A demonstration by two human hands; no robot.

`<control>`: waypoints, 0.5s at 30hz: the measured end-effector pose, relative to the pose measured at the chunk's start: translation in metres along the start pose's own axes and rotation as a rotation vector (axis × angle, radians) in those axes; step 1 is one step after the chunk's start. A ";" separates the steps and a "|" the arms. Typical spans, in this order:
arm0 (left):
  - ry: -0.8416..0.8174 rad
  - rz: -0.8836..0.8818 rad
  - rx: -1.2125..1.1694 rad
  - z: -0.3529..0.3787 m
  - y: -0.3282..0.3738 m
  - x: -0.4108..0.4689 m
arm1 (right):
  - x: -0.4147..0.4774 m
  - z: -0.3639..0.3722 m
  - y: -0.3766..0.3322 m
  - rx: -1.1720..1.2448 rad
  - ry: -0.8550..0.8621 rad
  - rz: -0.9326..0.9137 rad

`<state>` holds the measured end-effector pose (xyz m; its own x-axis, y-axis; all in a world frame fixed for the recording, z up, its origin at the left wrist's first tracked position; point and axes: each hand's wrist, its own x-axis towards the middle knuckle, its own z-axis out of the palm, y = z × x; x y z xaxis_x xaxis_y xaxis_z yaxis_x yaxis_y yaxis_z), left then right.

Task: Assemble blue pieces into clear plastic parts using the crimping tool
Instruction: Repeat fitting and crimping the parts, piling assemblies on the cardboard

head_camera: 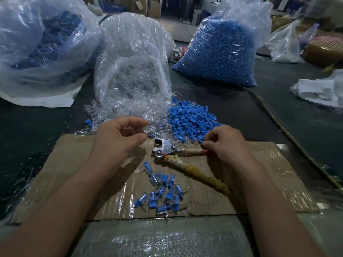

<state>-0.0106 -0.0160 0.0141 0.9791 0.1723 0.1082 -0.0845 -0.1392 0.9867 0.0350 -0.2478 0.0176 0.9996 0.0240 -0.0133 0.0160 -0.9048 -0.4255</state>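
The left hand (pixel 118 138) has its fingers bent and pinches one clear part (pixel 145 129) between thumb and fingertips, just above the crimping tool (pixel 167 147). The part is see-through and hard to make out.

The right hand (pixel 226 143) is curled, with its thumb and first finger pressed together at the edge of the blue pieces (pixel 191 117). Whatever it pinches is too small to see, so I cannot tell what it holds. This hand also hides the end of one tool handle.

The tool lies on the cardboard (pixel 74 164), with its metal head towards the left hand. The finished pieces (pixel 163 191) lie nearer the person. Loose clear parts spill from a clear bag (pixel 130 62) onto the desk (pixel 241 112). A bag of blue bits (pixel 219 49) stands behind.
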 end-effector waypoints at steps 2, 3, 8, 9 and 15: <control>0.011 0.016 0.016 0.000 0.000 0.001 | 0.000 0.001 -0.001 -0.012 0.002 -0.004; 0.015 0.017 0.014 0.000 0.001 0.001 | 0.000 0.002 -0.002 -0.018 0.004 -0.005; 0.000 0.014 -0.007 0.001 0.003 -0.001 | -0.004 0.003 -0.007 -0.104 0.036 -0.015; -0.007 0.011 -0.011 0.000 0.002 -0.001 | -0.005 0.004 -0.008 -0.121 0.047 -0.024; -0.091 -0.049 -0.126 -0.001 -0.002 -0.002 | -0.010 0.002 -0.008 -0.058 0.077 -0.068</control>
<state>-0.0131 -0.0150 0.0124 0.9948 0.0860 0.0541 -0.0536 -0.0083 0.9985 0.0250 -0.2397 0.0191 0.9949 0.0551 0.0843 0.0826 -0.9254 -0.3700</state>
